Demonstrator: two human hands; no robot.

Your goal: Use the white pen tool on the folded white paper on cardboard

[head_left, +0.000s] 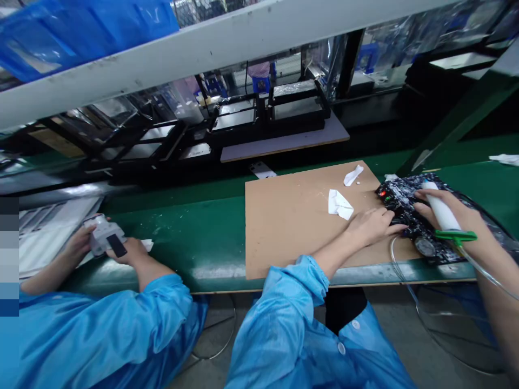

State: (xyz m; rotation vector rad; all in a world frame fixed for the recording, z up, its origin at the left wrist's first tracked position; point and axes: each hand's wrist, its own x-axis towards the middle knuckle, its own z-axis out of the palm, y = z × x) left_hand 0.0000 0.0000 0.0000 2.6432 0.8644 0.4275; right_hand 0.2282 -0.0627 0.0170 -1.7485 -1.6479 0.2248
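My left hand (371,226) lies flat on the brown board (292,221), its fingertips pressing the near edge of a black circuit board (409,208) with a red light. My right hand (450,213) grips a white syringe-like dispenser (440,209) with a green flange, its tip down on the circuit board. A clear tube (399,265) runs from the dispenser off the table edge. Both my sleeves are blue.
A co-worker on the left, in a blue gown, holds a small grey part (104,236) in both hands. Two crumpled white wipes (339,204) lie on the brown board. Black frames (298,105) on a grey board ride the green conveyor behind. A white shelf beam crosses overhead.
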